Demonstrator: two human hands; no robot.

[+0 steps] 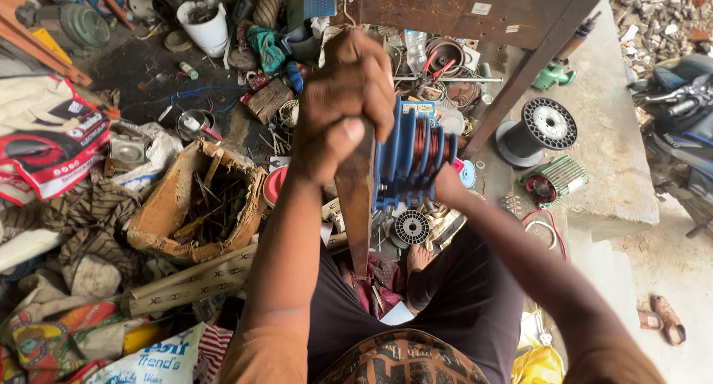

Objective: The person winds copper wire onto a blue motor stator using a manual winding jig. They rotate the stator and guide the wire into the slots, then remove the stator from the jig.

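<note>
left hand (345, 102) clenched around tapered wooden handle (356, 198), beside blue winding former (405, 161) wrapped with copper wire (425, 145); right hand (445, 183) behind former, grip unclear.

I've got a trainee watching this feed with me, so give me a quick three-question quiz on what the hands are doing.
1. True or false: the left hand grips the wooden bar.
2. What colour is the wire wound on the blue former?
A. copper-red
B. green
C. white
3. Fill in: the right hand sits at the former's ____ side, mostly hidden behind it.

Key:
1. True; its grip is wrapped round the bar's upper end.
2. A
3. right
</note>
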